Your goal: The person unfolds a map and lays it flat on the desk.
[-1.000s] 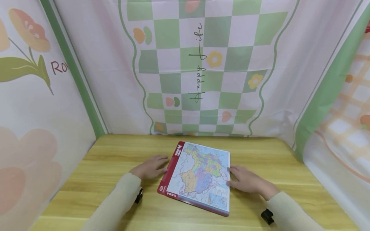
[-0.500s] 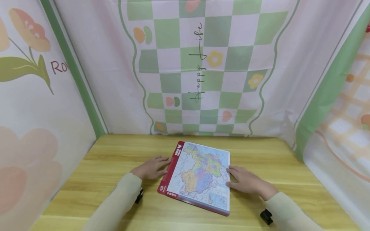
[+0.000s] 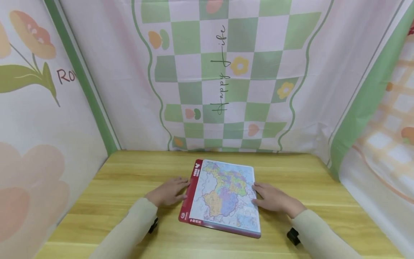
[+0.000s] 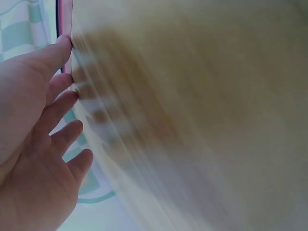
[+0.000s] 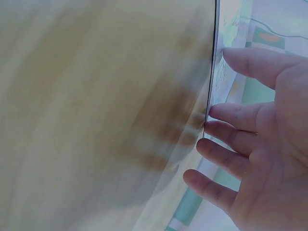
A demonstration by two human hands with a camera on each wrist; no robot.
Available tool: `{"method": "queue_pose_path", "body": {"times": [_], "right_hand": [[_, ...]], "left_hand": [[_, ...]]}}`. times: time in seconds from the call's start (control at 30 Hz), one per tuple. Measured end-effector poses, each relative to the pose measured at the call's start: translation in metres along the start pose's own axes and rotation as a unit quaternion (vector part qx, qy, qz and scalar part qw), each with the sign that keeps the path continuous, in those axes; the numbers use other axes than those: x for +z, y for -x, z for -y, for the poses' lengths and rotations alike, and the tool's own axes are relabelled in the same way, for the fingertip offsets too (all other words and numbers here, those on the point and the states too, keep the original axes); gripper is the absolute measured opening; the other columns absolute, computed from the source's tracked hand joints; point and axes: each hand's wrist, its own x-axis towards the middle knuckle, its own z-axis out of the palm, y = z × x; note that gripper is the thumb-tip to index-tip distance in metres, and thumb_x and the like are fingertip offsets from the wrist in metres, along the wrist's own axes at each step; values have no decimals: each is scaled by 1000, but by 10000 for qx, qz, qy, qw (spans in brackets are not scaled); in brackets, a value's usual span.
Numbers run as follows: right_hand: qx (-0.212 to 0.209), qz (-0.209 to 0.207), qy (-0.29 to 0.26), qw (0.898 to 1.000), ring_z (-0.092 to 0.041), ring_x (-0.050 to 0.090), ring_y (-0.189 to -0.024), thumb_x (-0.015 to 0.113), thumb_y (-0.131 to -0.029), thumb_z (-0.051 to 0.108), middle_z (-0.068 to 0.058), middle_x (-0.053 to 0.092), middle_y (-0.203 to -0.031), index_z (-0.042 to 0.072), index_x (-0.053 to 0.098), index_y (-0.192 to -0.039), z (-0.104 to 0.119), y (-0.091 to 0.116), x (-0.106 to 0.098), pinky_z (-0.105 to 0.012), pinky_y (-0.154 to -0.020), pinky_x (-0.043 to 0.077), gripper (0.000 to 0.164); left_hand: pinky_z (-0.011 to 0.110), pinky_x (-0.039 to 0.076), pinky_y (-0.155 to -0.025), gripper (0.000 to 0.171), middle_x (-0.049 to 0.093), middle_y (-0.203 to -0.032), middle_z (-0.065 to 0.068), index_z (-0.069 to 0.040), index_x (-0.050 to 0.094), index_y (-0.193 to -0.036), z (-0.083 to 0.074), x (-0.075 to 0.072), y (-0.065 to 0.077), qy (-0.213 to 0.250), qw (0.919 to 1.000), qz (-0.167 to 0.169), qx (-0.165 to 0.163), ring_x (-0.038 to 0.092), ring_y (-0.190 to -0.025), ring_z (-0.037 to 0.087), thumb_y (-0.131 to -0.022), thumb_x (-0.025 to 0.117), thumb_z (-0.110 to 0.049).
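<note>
A flat map board (image 3: 223,198) with a red strip down its left side lies at a slight angle on the wooden table. A colourful printed map covers most of its face. My left hand (image 3: 168,192) rests at the red left edge, thumb and fingertips right against it. On the opposite side, my right hand (image 3: 273,198) has its thumb and fingertips at the right edge. Both wrist views show extended fingers, the left hand (image 4: 43,115) and the right hand (image 5: 262,125) each touching the board's thin edge from the side.
The wooden table (image 3: 123,176) extends around the board on all sides. A curtain (image 3: 242,90) with green and white checks hangs behind its far edge, and printed cloth hangs at the left (image 3: 42,118) and right (image 3: 381,144).
The map board has turned a little counterclockwise, its right side shifting away and its left side nearer. The right hand moved slightly forward and left with it; the left hand shifted slightly nearer.
</note>
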Motion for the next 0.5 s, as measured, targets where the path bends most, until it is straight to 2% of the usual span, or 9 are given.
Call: {"method": "queue_pose_path", "body": {"times": [0.5], "right_hand": [[99,11,-44,9999,-52,35,-136,61,-100,29,-33,40,-148,-13,46,-141,-5,-14,1,-63,-112,29,61]], "left_hand": [[53,29,-116,64,37,-158,11,-5,41,-152,-9,2,11,133,9999,-57,-1,27,-147,37,-100,61,-36]]}}
